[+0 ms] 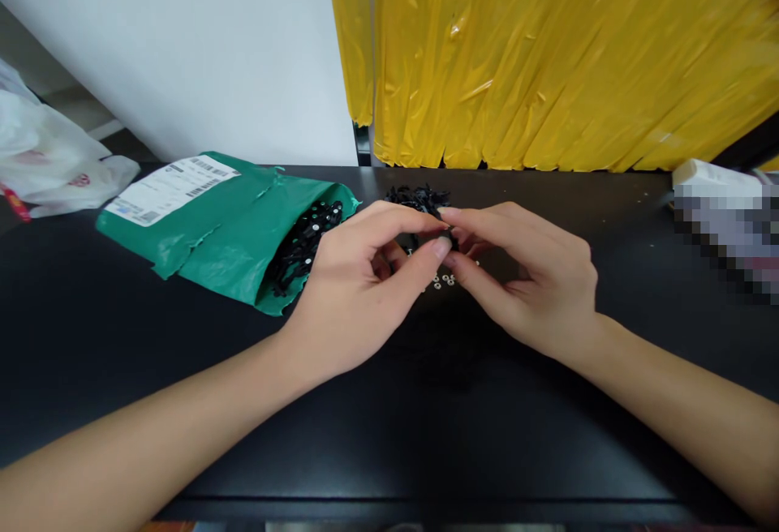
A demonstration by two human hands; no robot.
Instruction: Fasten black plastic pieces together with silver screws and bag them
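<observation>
My left hand (359, 281) and my right hand (529, 276) meet at the fingertips above the dark table. Both are closed in a pinch on a small black piece (454, 240), mostly covered by the fingers, so its exact kind does not show. Just behind them lies a heap of similar black pieces (419, 195). Several tiny white rings (449, 280) are scattered on the table below the fingertips. Beside my left hand, a torn-open green mailing bag (225, 232) lies on its side, with black pieces bearing white rings (304, 244) showing in its mouth.
A white plastic bag (54, 151) is at the far left of the black table (389, 435). A white object (718, 179), partly pixelated, lies at the right. Behind the table are a white panel (243, 45) and yellow plastic sheeting (535, 53).
</observation>
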